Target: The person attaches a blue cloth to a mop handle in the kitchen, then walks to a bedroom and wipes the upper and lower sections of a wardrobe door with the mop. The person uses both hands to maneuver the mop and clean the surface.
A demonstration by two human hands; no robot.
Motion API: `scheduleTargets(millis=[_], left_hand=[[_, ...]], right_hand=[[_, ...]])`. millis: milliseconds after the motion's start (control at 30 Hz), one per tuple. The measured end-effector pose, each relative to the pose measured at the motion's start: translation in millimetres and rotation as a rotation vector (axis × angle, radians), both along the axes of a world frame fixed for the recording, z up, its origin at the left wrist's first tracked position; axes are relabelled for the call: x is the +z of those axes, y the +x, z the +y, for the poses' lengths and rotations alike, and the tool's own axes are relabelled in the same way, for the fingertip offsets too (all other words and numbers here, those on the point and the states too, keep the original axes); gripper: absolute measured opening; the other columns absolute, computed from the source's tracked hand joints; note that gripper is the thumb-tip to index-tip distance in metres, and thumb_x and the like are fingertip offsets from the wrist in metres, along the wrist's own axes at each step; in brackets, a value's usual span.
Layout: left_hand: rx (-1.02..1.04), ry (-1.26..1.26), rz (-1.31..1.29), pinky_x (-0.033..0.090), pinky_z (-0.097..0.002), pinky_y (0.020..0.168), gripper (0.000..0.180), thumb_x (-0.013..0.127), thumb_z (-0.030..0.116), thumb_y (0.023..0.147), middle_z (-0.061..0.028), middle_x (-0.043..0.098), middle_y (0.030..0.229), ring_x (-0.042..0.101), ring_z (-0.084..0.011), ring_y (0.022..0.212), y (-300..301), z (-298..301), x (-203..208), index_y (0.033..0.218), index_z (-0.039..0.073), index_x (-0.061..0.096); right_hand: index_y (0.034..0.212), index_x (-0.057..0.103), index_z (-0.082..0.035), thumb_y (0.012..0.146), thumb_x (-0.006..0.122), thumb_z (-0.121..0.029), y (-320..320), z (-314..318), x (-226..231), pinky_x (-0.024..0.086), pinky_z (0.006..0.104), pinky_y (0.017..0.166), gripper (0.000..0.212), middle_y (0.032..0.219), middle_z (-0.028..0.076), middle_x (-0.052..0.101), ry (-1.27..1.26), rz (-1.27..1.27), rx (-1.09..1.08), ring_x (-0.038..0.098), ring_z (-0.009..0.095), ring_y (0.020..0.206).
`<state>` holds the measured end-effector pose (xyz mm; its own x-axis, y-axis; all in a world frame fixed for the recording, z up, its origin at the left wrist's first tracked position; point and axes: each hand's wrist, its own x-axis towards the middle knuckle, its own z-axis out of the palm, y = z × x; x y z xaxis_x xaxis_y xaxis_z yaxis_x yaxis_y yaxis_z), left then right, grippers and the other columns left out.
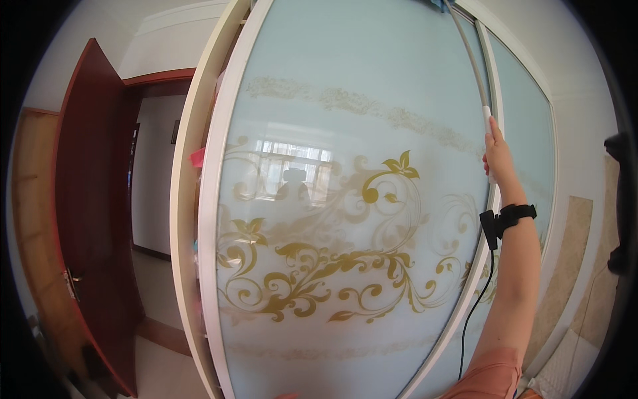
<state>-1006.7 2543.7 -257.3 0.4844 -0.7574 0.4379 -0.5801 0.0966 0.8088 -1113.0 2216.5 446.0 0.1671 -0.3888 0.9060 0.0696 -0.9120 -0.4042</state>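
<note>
My right hand (498, 154) is raised at the right, its fingers wrapped round the white grip of a long-handled duster (471, 56). The duster's thin pole slants up and to the left. Its blue head (439, 5) reaches the top edge of the picture and is cut off there, near the upper part of a glossy pale-blue sliding wardrobe door (359, 60) with gold scrollwork. Whether the head touches the door, I cannot tell. A black strap with a small device (508, 219) sits round my right forearm, a cable hanging from it. My left hand is out of view.
To the left, a dark red room door (93, 213) stands ajar beside a doorway. The wardrobe's cream side frame (189, 193) shows a gap with pink items (197, 157) inside. A second sliding panel (528, 113) lies at the right.
</note>
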Motion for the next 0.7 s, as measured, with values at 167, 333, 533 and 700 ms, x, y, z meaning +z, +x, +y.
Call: scheduleTargets(millis=[167, 333, 533, 700], left_hand=[[0.044, 0.019, -0.081, 0.039, -0.0468, 0.098, 0.035, 0.051, 0.016, 0.089, -0.0189, 0.052, 0.118, 0.046, -0.0342, 0.114, -19, 11, 25, 0.121, 0.004, 0.045], [0.075, 0.029, -0.066, 0.039, -0.0478, 0.097, 0.033, 0.055, 0.014, 0.085, -0.0206, 0.052, 0.115, 0.045, -0.0378, 0.113, -22, 9, 16, 0.115, 0.003, 0.049], [0.082, 0.059, 0.038, 0.038, -0.0491, 0.096, 0.030, 0.059, 0.012, 0.080, -0.0227, 0.052, 0.112, 0.044, -0.0421, 0.112, -27, -14, 13, 0.108, 0.002, 0.054], [0.074, 0.027, -0.108, 0.038, -0.0499, 0.095, 0.028, 0.060, 0.011, 0.078, -0.0231, 0.053, 0.108, 0.043, -0.0441, 0.111, -55, -46, 63, 0.104, 0.002, 0.056]], right_hand=[[0.145, 0.029, -0.028, 0.097, 0.037, -0.026, 14, 39, -9, 0.043, 0.0299, 0.042, 0.049, 0.059, 0.004, 0.047, -0.007, 0.015, 0.119, 0.045, 0.013, 0.046], [0.146, 0.027, -0.021, 0.097, 0.038, -0.024, 25, 77, -6, 0.045, 0.0328, 0.046, 0.050, 0.064, 0.006, 0.052, -0.058, 0.050, 0.173, 0.050, 0.015, 0.047], [0.145, 0.028, -0.025, 0.097, 0.036, -0.025, 11, 53, -2, 0.045, 0.0318, 0.045, 0.049, 0.064, 0.005, 0.051, -0.044, 0.062, 0.179, 0.048, 0.014, 0.047], [0.144, 0.029, -0.030, 0.097, 0.035, -0.026, -26, -21, 7, 0.045, 0.0319, 0.046, 0.047, 0.064, 0.005, 0.050, 0.032, 0.066, 0.084, 0.047, 0.015, 0.048]])
